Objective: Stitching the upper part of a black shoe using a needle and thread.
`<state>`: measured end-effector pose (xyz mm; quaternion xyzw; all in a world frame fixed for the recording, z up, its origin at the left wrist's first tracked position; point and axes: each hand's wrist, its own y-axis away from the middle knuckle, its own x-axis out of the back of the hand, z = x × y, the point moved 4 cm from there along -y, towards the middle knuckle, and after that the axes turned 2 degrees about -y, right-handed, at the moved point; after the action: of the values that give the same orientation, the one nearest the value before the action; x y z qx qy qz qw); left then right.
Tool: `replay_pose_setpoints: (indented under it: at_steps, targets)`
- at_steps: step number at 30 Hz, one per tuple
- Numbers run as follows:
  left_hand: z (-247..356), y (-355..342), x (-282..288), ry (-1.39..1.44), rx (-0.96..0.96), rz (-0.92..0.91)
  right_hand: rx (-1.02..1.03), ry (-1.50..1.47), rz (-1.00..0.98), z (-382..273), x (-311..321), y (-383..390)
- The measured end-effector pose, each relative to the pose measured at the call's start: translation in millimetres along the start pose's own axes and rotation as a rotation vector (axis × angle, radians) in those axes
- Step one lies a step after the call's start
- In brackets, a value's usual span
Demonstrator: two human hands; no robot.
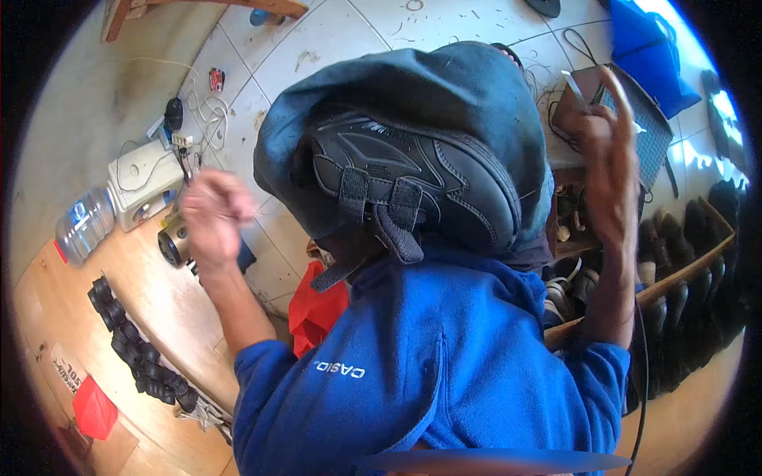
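A black shoe [432,178] with hook-and-loop straps [397,210] lies on its side across my lap, toe to the right, straps undone. Both hands are raised clear of it. My left hand [216,210], left of the shoe, is blurred, its fingers curled in; whatever they may pinch does not show. On the right my right hand [609,143] has one finger stretched upward and the others bent around a thin pale blade-like strip [575,90]. What kind of tool it is I cannot make out.
Many shoes [675,246] fill a wooden rack at the right. A dark bag [647,135] and a blue bag [647,55] stand beyond my right hand. Leftward are a water bottle [86,226], a white appliance [147,178] and black rolls [143,357]. Scraps litter the tiles [333,40].
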<state>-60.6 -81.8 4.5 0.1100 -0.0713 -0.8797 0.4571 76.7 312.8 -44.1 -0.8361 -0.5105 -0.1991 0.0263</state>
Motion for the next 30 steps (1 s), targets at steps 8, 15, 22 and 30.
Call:
replay_pose_setpoints:
  at_steps: [8,15,22,30]
  targets:
    - [-35.1,-16.6,-108.8,0.224,0.343,-0.172,0.474,0.262,-0.234,-35.5,9.3,52.8]
    - [-36.3,-23.5,-112.8,0.133,0.359,-0.193,0.523,0.282,-0.242,-40.2,3.5,56.2]
    - [-36.7,-31.6,-114.1,-0.002,0.395,-0.317,0.592,0.403,-0.235,-50.7,4.6,54.9]
    - [-37.5,-35.1,-114.3,-0.084,0.344,-0.352,0.644,0.486,-0.253,-64.4,6.8,51.7]
